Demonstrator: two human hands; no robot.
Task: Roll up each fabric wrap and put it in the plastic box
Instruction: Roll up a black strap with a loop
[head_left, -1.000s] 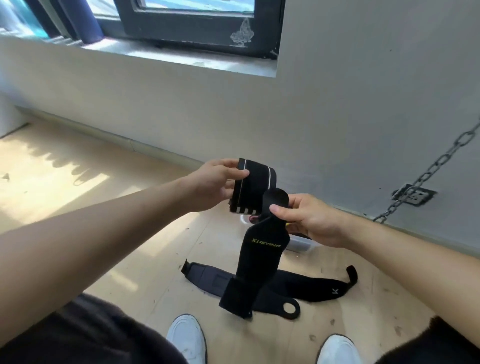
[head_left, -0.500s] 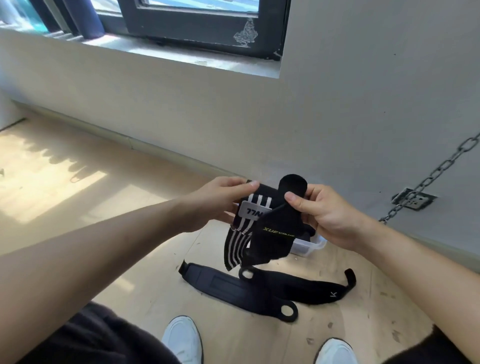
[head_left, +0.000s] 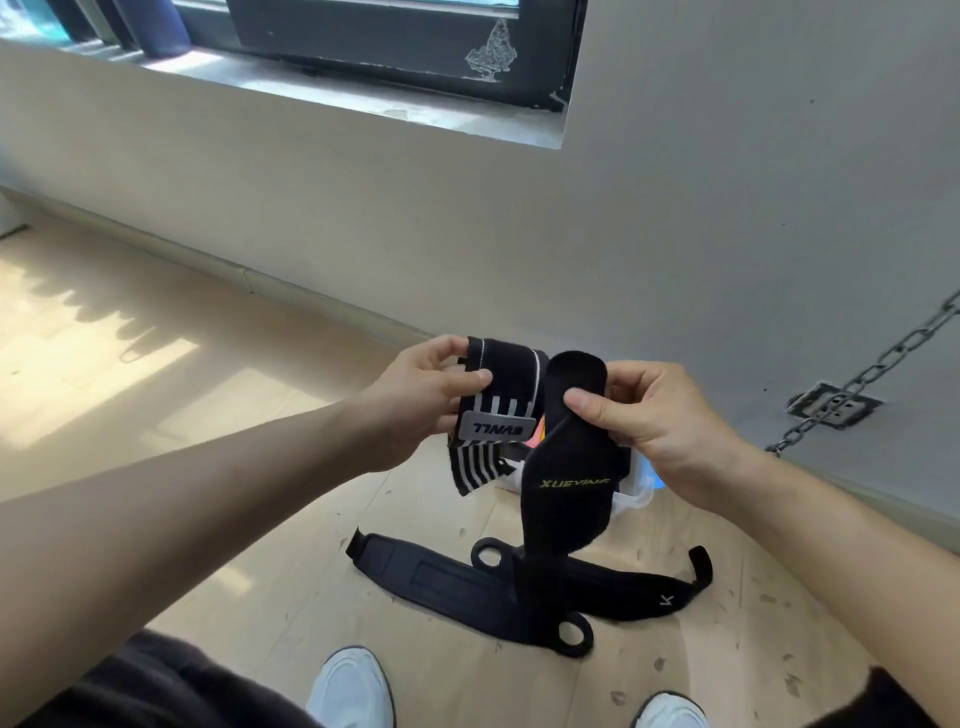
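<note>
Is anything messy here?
Yes. Two black wraps lie unrolled and crossed on the floor, not in the plastic box. The striped wrap in the left hand has a loose tail dangling. The lettered wrap in the right hand hangs unrolled too.

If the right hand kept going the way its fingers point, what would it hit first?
Probably the striped wrap held by the left hand; the right hand, pinching the black wrap, points toward it. Depth is unclear.
</note>
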